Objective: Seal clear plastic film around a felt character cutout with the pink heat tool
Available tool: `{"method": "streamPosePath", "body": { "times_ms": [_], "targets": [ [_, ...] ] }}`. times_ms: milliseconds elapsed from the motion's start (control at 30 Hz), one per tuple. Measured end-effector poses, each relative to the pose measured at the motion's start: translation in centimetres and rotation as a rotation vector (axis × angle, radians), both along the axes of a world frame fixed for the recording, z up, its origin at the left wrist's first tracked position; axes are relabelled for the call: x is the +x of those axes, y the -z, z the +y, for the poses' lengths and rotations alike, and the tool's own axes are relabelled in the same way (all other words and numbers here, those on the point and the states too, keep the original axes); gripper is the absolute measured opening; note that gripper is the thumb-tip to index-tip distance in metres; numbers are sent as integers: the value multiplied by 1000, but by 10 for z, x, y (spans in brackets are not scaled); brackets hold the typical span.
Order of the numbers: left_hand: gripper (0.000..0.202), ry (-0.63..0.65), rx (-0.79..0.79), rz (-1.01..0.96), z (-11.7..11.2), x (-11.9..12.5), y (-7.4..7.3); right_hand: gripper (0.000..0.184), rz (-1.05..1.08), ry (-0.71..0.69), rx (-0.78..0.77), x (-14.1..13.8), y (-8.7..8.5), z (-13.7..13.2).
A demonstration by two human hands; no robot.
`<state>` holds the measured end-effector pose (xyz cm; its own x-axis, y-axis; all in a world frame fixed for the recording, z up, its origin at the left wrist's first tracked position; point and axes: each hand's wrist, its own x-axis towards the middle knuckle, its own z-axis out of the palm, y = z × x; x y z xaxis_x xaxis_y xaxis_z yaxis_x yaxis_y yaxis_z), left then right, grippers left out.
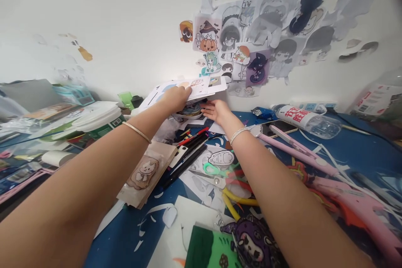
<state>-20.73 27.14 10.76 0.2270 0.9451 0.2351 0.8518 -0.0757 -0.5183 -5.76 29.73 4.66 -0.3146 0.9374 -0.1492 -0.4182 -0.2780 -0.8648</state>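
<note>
Stretched toward the wall, my left hand (176, 98) is closed on several printed paper sheets (202, 87) and holds them raised and tilted. Beneath them lies a shallow pile of paper cutouts (190, 110), partly hidden by the sheets. My right hand (218, 111) reaches to the right side of this pile, its fingers stretched out and nothing in its grip. Whether its fingertips touch the pile I cannot tell. Black and red pens (193, 150) lie in front of the hands, and beyond them are scissors (216, 181) with red handles.
At left stands a white and green tub (97, 121); nearer is a brown paper bag (146, 169) with a cat drawing. To the right lie a plastic bottle (306, 120), a phone (279, 127) and a pink hair straightener (298, 150). A purple plush pouch (251, 240) sits in front.
</note>
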Motion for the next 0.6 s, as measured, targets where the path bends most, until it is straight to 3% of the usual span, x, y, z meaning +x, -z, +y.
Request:
{"method": "streamPosePath", "body": {
  "times_ms": [300, 600],
  "targets": [
    [40, 19, -60, 74, 7, -7, -13, 28, -146, -36, -157, -11, 9, 8],
    [47, 38, -63, 75, 14, -5, -17, 20, 7, -47, 6, -10, 7, 15]
  ]
}}
